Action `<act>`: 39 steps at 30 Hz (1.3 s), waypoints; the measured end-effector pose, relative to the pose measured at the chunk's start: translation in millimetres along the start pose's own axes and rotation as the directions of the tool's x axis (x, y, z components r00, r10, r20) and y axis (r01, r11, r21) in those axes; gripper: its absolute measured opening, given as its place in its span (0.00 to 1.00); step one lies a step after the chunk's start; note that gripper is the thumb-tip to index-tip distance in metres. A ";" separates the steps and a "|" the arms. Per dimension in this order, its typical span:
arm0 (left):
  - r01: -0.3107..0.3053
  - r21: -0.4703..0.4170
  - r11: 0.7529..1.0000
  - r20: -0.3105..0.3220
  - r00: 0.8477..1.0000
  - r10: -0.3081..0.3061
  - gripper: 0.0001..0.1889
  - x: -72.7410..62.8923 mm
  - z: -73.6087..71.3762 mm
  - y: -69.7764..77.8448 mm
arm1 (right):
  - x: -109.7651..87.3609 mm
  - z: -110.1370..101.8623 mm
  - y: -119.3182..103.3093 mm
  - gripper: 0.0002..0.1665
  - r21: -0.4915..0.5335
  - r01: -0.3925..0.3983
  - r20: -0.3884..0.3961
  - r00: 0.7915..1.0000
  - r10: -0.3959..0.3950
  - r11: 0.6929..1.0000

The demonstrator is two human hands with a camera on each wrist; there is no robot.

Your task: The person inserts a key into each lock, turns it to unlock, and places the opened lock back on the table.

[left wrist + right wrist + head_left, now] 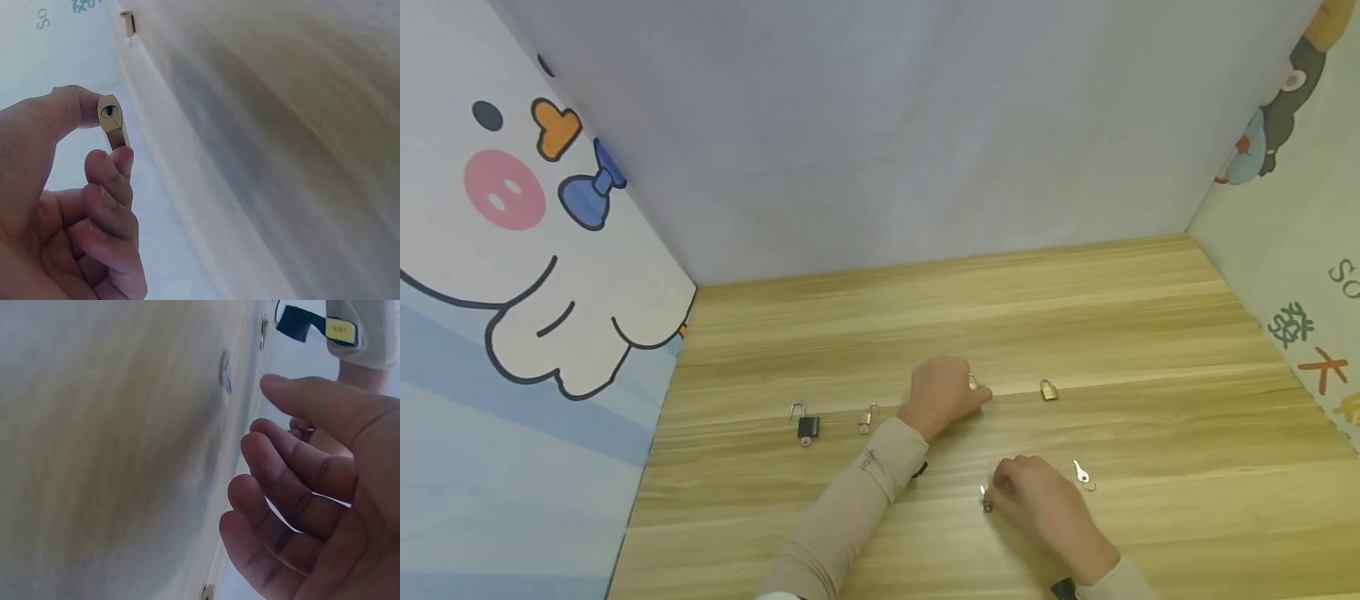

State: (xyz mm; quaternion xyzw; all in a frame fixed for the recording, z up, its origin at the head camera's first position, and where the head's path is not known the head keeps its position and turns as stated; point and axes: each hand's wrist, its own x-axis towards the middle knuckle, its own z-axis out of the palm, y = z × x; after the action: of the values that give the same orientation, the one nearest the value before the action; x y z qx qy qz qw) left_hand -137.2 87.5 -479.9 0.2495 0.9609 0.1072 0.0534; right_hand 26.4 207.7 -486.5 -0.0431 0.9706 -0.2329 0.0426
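Note:
My left hand (946,393) pinches a small brass padlock (110,114) between thumb and fingers, its keyhole end facing the left wrist camera. Only a bit of that padlock's shackle (973,380) shows past the hand in the head view. Lower down, my right hand (1037,504) hovers low over the wood with fingers loosely bent and thumb apart, holding nothing. Just off its fingertips lies a small silver key (984,500), which also appears as a flat key (225,372) in the right wrist view. Another key (1081,473) with a ring is to the right of this hand.
A closed brass padlock (1048,391) sits at the right. On the left are a black padlock (808,427) and a small brass padlock (865,418), both with raised shackles and keys inserted. Printed cloth walls border the wooden table (1150,317) at the back and sides.

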 end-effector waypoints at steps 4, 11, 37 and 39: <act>0.028 -0.014 0.999 0.031 0.999 -0.028 0.27 -3.1 -9.6 -1.4 | -3.3 6.3 -5.9 0.12 -0.050 -0.014 0.015 1.000 0.015 0.999; 0.056 -0.051 0.997 0.065 0.996 -0.053 0.27 -7.3 -17.8 -6.9 | -9.0 12.7 -14.7 0.10 -0.115 -0.027 0.000 1.000 0.028 0.993; 0.054 -0.157 0.986 0.026 0.998 -0.051 0.26 -14.2 -25.1 -26.4 | 4.4 12.5 -1.0 0.05 0.333 -0.098 0.114 0.991 0.064 0.938; 0.051 -0.181 0.982 0.025 0.999 -0.047 0.27 -15.1 -25.8 -27.6 | 7.5 12.6 1.1 0.05 0.391 -0.089 0.125 0.991 0.043 0.916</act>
State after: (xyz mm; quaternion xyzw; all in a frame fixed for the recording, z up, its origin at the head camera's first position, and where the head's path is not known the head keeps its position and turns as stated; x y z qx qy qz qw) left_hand -141.0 52.0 -460.5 0.2209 0.9524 0.1905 0.0885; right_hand 20.2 202.2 -498.6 -0.0141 0.9005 -0.4196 0.1134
